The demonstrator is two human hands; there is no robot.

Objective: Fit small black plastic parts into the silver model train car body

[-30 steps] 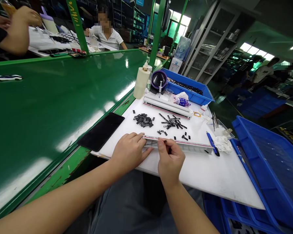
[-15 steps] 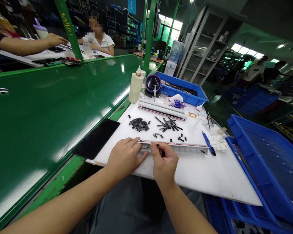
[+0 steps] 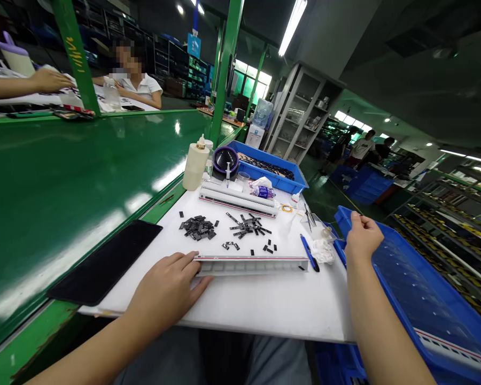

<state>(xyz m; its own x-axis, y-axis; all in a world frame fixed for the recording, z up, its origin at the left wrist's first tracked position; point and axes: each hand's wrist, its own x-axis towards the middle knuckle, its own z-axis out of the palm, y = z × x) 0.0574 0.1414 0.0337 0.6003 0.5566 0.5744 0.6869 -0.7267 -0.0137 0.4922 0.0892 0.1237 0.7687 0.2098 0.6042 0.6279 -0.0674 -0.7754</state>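
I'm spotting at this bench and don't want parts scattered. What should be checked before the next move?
1. Left hand steadies the white strip: ok, its fingers rest on the strip's left end.
2. Right hand is free of tools: cannot tell; it curls over the rim of the blue bin.
3. Strip lies flat on the white board: ok.
4. Loose black parts are apart from the strip: ok, the piles lie behind it.
5. Blue pen is clear of the strip: cannot tell; it lies at the strip's right end and may touch it.
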